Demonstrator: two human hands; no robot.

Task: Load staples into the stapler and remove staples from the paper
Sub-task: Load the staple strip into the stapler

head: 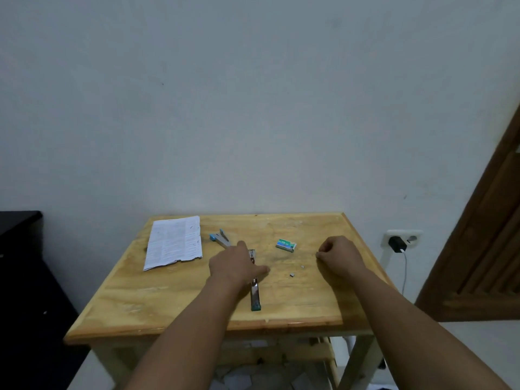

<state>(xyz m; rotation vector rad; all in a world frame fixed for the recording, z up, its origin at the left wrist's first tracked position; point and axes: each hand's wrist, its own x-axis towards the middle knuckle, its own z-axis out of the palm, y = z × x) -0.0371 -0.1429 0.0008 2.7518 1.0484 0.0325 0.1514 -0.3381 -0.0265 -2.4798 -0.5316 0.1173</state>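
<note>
A long stapler point(255, 294) lies unfolded on the wooden table point(174, 302), its teal end toward me. My left hand point(236, 266) lies flat over its middle, fingers stretched toward a small blue and grey stapler point(221, 239) further back. A green staple box point(286, 245) lies right of centre. Two loose bits of staples point(292, 275) lie in front of it. My right hand point(337, 254) rests on the table at the right with curled fingers, pinching something tiny and metallic, apparently staples. A printed paper point(174, 242) lies at the back left.
The table stands against a plain wall. A dark cabinet point(19, 249) is on the left. A wall socket with a black charger point(396, 243) and white cable sits right of the table, beside a wooden door frame point(478, 235). Paper scraps lie on the floor below.
</note>
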